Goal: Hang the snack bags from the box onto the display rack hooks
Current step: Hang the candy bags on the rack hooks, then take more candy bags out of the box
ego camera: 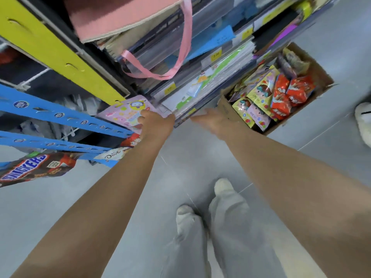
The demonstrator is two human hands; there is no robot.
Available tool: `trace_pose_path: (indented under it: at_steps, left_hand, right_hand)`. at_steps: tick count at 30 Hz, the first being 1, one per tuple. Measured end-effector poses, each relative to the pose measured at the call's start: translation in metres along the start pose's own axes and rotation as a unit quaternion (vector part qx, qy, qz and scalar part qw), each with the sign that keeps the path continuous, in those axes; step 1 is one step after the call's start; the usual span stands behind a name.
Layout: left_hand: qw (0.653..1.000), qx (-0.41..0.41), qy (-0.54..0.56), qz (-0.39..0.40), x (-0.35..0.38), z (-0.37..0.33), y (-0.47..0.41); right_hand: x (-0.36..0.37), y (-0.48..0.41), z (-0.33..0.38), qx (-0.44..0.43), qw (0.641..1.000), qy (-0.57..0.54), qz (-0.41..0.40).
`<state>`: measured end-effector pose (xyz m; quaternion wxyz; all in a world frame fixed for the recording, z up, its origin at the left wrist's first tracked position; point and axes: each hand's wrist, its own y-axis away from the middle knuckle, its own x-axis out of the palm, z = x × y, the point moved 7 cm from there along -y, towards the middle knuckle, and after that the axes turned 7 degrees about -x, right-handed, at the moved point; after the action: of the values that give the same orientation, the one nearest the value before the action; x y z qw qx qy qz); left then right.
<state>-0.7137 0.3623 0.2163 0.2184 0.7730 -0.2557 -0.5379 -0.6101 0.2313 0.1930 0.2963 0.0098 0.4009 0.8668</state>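
My left hand [155, 122] grips a pink snack bag [125, 113] printed with cartoon figures, held against the lower end of the yellow rack strip [60, 51]. My right hand [210, 120] is stretched out with flat, empty fingers, just left of the cardboard box [225, 109] on the floor. The box holds several snack bags [269, 95] in yellow, pink and red. Blue hook strips [56, 115] run along the left, with a Snickers bag [34, 169], a Dove bag [112, 155] and a red bag [131, 140] hanging from them.
Shelves of stationery [200, 85] with yellow price tags rise behind my hands. A pink-handled bag [128, 19] hangs above. My legs and white shoes [222, 187] stand on the grey floor. Another white shoe [363, 117] shows at the right edge.
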Motion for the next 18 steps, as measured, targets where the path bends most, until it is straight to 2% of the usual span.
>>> trace_pose_path:
  at_steps: [4,8,14,18]
  left_hand:
    - [0.993,0.072,-0.018,0.086,0.064,-0.074,0.051]
    - [0.976,0.114,-0.085,0.164,0.134,-0.138,0.073]
    - [0.966,0.130,-0.148,0.170,0.235,-0.234,0.073]
    - [0.953,0.137,-0.202,0.179,0.301,-0.272,0.056]
  right_hand:
    - [-0.105,0.025,-0.023,0.015,0.998,-0.027,-0.063]
    - [-0.198,0.018,-0.062,0.061,0.991,-0.040,-0.110]
    - [-0.327,-0.028,-0.123,0.100,0.988,-0.037,-0.113]
    - [-0.386,-0.063,-0.156,0.109,0.987,-0.038,-0.109]
